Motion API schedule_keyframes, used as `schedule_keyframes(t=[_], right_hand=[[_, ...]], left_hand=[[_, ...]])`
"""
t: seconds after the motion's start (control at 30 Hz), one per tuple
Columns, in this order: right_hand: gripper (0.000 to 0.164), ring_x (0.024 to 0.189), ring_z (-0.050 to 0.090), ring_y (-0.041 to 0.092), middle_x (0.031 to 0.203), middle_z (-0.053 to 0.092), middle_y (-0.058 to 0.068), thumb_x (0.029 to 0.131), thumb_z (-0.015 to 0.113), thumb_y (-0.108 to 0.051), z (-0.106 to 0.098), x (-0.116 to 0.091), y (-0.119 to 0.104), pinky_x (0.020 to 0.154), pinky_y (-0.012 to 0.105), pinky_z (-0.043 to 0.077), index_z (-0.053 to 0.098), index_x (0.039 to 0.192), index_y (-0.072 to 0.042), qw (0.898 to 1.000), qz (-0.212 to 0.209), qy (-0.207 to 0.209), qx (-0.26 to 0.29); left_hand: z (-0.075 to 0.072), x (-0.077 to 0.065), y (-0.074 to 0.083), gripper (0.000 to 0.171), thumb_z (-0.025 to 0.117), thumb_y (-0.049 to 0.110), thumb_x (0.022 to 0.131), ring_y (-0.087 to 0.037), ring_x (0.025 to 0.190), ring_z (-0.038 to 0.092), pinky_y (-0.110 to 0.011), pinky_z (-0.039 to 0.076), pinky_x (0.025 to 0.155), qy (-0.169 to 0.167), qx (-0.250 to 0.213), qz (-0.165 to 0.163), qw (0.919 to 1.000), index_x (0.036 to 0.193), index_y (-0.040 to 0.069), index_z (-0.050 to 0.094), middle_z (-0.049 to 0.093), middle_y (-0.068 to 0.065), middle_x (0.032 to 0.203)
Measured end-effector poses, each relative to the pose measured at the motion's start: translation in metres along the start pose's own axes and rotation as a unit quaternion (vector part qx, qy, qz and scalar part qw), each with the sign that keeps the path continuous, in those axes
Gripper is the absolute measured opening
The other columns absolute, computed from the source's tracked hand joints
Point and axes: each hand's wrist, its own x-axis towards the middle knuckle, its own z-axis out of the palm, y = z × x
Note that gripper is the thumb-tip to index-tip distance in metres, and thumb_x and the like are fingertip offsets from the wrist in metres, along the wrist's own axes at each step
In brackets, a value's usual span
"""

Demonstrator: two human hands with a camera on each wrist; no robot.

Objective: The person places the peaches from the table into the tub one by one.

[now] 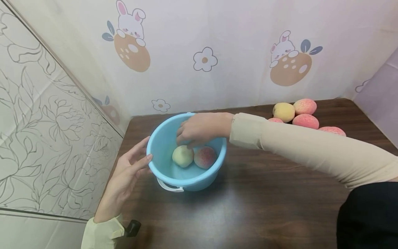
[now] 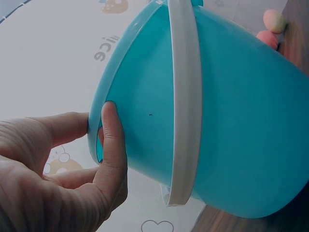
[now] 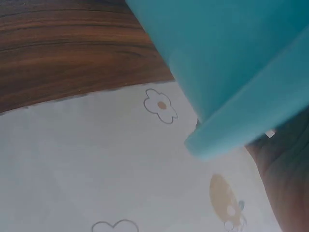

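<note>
A light blue bucket (image 1: 199, 185) with a white handle (image 2: 186, 106) stands on the dark wooden table, its open top showing in the head view. My left hand (image 1: 125, 176) pinches the rim on the left side, thumb and fingers on opposite faces of the wall. Inside lie a pale yellow-green peach (image 1: 182, 156) and a red peach (image 1: 205, 157), side by side. My right hand (image 1: 202, 128) reaches over the far right rim into the bucket, fingers bent down, fingertips right at the pale peach's top. I cannot tell whether those fingers grip anything.
At the table's back right are several more peaches, among them a yellow one (image 1: 283, 112) and a pink one (image 1: 305, 121); the right sleeve (image 1: 298, 148) partly covers this group. A printed curtain (image 1: 236, 69) hangs behind the table, and a flower-patterned panel (image 1: 46, 121) stands at left.
</note>
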Motion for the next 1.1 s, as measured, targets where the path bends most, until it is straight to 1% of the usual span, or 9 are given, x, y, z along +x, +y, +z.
schedule_keyframes(t=[0.1,0.2,0.37,0.43,0.57,0.7,0.77,0.9,1.1], right_hand=[[0.029,0.125,0.062,0.02,0.127,0.072,-0.004,0.1,0.07,-0.021,-0.003,-0.008,0.001,0.099,0.04,0.06,0.071,0.129,-0.023,1.0,0.006,0.022,-0.002],[0.031,0.127,0.062,0.019,0.13,0.07,-0.006,0.102,0.069,-0.024,-0.006,-0.015,0.001,0.098,0.041,0.06,0.069,0.133,-0.024,0.999,0.012,0.042,-0.004],[0.035,0.124,0.063,0.02,0.134,0.069,-0.002,0.103,0.068,-0.026,-0.008,-0.024,0.002,0.102,0.039,0.059,0.067,0.137,-0.02,0.997,0.011,0.081,-0.007],[0.035,0.121,0.063,0.021,0.133,0.07,-0.001,0.102,0.068,-0.025,-0.008,-0.027,0.002,0.101,0.038,0.059,0.068,0.137,-0.019,0.995,0.008,0.102,-0.011],[0.033,0.122,0.062,0.023,0.132,0.07,0.0,0.102,0.068,-0.024,-0.008,-0.034,0.003,0.099,0.039,0.06,0.068,0.135,-0.017,0.988,0.004,0.15,-0.023],[0.033,0.124,0.062,0.024,0.133,0.069,0.002,0.102,0.068,-0.024,-0.006,-0.042,0.004,0.102,0.041,0.059,0.067,0.134,-0.016,0.981,0.011,0.189,-0.035],[0.033,0.122,0.063,0.024,0.132,0.069,0.002,0.102,0.068,-0.024,-0.006,-0.046,0.004,0.102,0.041,0.059,0.066,0.134,-0.016,0.978,0.016,0.206,-0.042],[0.034,0.121,0.065,0.025,0.131,0.07,0.003,0.101,0.069,-0.024,-0.005,-0.056,0.004,0.102,0.041,0.059,0.067,0.134,-0.016,0.971,0.026,0.232,-0.049],[0.035,0.122,0.065,0.028,0.131,0.071,0.006,0.101,0.07,-0.024,-0.002,-0.072,0.004,0.102,0.044,0.06,0.068,0.134,-0.015,0.964,0.045,0.257,-0.057]], left_hand=[[0.0,0.0,0.0,0.062,0.066,0.013,0.102,-0.017,0.102,0.074,-0.037,0.066,0.087,0.001,0.001,0.001,1.0,0.159,0.017,0.043,0.055,-0.011,0.128],[0.0,-0.001,0.0,0.062,0.067,0.014,0.102,-0.017,0.101,0.074,-0.037,0.066,0.088,0.001,0.0,0.002,1.0,0.159,0.017,0.044,0.055,-0.011,0.128],[0.001,-0.001,0.0,0.061,0.066,0.013,0.102,-0.018,0.101,0.074,-0.038,0.066,0.088,0.003,0.002,0.003,1.0,0.159,0.017,0.044,0.055,-0.012,0.128],[0.001,-0.001,-0.001,0.061,0.066,0.013,0.102,-0.019,0.101,0.074,-0.038,0.066,0.088,0.004,0.003,0.003,1.0,0.159,0.017,0.044,0.055,-0.013,0.128],[0.0,-0.001,-0.001,0.061,0.066,0.012,0.101,-0.021,0.1,0.074,-0.038,0.066,0.087,0.005,0.001,0.003,1.0,0.158,0.017,0.044,0.055,-0.015,0.128],[0.001,-0.001,-0.002,0.061,0.066,0.012,0.101,-0.02,0.1,0.075,-0.038,0.066,0.088,0.005,-0.002,0.002,1.0,0.158,0.017,0.044,0.056,-0.014,0.128],[0.001,-0.001,-0.002,0.061,0.066,0.012,0.101,-0.02,0.1,0.075,-0.038,0.066,0.088,0.005,-0.003,0.001,1.0,0.158,0.017,0.045,0.056,-0.014,0.128],[0.001,0.0,-0.002,0.061,0.066,0.012,0.101,-0.021,0.102,0.075,-0.037,0.066,0.087,0.005,-0.001,0.001,1.0,0.158,0.017,0.045,0.056,-0.014,0.129],[0.002,0.0,-0.001,0.062,0.067,0.014,0.101,-0.02,0.102,0.074,-0.036,0.066,0.088,0.005,0.0,0.002,1.0,0.158,0.018,0.045,0.056,-0.014,0.129]])
